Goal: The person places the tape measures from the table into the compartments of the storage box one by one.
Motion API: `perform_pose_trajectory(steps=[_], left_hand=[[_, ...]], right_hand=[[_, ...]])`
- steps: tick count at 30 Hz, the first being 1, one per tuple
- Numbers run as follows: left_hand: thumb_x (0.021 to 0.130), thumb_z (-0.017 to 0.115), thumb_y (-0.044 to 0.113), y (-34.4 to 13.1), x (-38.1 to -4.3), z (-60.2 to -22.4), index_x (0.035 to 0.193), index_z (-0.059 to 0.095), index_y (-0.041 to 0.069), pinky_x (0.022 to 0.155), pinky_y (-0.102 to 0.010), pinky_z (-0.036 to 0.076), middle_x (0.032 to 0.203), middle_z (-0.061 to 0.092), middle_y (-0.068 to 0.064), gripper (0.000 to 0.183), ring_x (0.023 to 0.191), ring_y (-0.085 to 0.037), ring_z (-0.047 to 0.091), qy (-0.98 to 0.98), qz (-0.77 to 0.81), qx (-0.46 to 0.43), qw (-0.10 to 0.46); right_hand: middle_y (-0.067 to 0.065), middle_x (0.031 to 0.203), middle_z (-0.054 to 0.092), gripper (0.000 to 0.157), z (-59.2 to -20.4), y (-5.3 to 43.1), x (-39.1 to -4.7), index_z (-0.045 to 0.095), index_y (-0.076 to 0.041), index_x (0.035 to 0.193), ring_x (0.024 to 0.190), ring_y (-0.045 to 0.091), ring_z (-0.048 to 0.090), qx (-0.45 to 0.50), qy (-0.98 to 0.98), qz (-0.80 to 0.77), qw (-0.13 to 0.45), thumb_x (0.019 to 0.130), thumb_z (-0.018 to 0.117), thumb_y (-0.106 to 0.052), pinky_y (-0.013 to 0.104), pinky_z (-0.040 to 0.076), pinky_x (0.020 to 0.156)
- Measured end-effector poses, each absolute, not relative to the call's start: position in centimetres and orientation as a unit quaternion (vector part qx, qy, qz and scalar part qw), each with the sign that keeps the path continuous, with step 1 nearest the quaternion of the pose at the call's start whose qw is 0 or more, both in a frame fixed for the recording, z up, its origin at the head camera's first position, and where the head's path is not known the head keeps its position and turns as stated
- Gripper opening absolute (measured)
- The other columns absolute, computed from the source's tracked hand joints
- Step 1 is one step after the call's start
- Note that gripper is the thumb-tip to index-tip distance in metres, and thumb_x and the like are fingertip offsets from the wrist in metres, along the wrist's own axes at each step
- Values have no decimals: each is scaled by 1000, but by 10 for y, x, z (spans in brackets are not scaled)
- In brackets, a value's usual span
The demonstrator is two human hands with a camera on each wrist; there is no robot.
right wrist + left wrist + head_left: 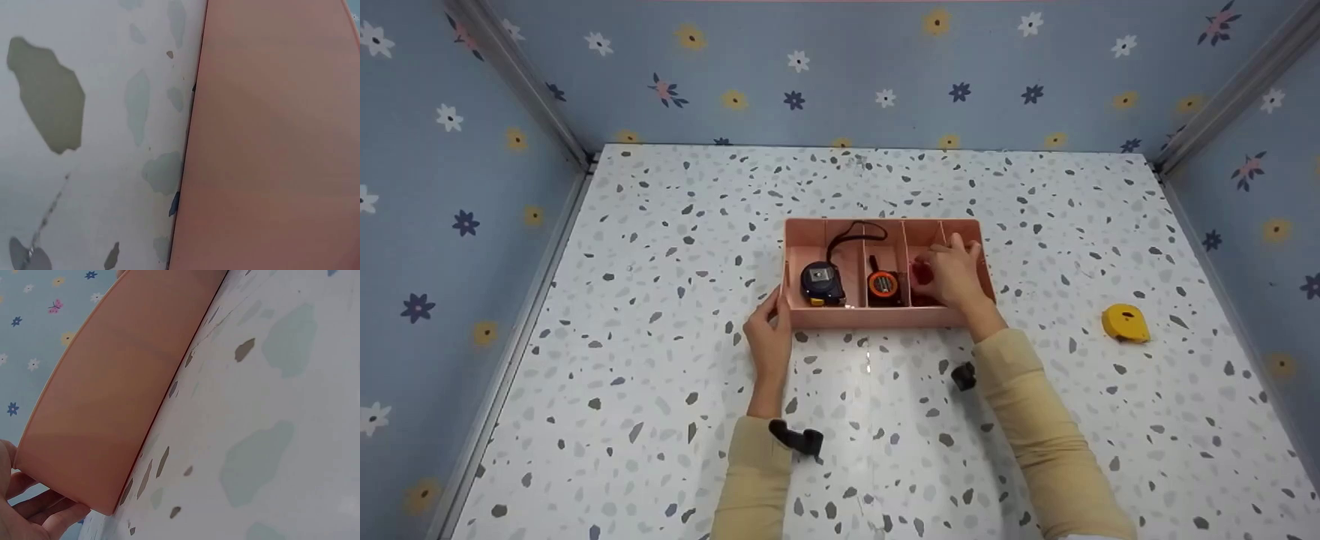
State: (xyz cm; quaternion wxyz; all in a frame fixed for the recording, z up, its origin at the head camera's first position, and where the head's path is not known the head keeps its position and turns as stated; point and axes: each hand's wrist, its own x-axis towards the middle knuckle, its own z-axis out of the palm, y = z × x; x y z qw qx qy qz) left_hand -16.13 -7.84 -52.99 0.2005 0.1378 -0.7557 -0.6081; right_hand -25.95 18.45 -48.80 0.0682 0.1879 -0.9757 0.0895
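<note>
A pink divided box (877,319) stands on the speckled table. My left hand (769,337) holds its left front corner; in the left wrist view, the thumb is at the rim and the fingers (67,517) lie against the end wall. My right hand (956,274) reaches into the right compartment and grips a small red object, perhaps a tape measure (922,271), mostly hidden by the hand. A black tape measure (820,282) with a wrist strap lies in the left compartment. An orange-and-black tape measure (883,286) sits in the middle one.
A yellow tape measure (1125,323) lies on the table to the right of the box. Flowered blue panels (840,75) wall the table at the back and both sides. Black camera mounts (799,439) are at both wrists.
</note>
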Motion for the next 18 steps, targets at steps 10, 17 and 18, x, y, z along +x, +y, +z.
perform_pose_trajectory(steps=[10, 17, 18], left_hand=[[89, 51, 10, -78, -161, -530, 113, 59, -2, 79, -27, 48, 108, 61, -13, 28, 90, -17, 58, -754, -605, 137, 215], [90, 50, 10, -78, -161, -530, 115, 57, -2, 78, -26, 48, 109, 60, -13, 29, 91, -17, 58, -758, -604, 137, 206], [90, 50, 10, -78, -161, -529, 115, 57, -2, 79, -26, 48, 110, 60, -13, 29, 92, -17, 58, -758, -604, 137, 204]], right_hand=[[5, 100, 63, 38, -489, 187, -258, 68, -15, 101, 88, 26, 37, 193, -971, 126, 69, 68, 75, -30, 54, 20, 80], [5, 96, 64, 33, -487, 190, -251, 67, -13, 98, 85, 24, 38, 203, -960, 175, 85, 70, 75, -28, 48, 23, 74], [6, 97, 64, 33, -486, 191, -250, 67, -12, 99, 86, 23, 38, 201, -959, 181, 81, 70, 74, -28, 47, 23, 74]])
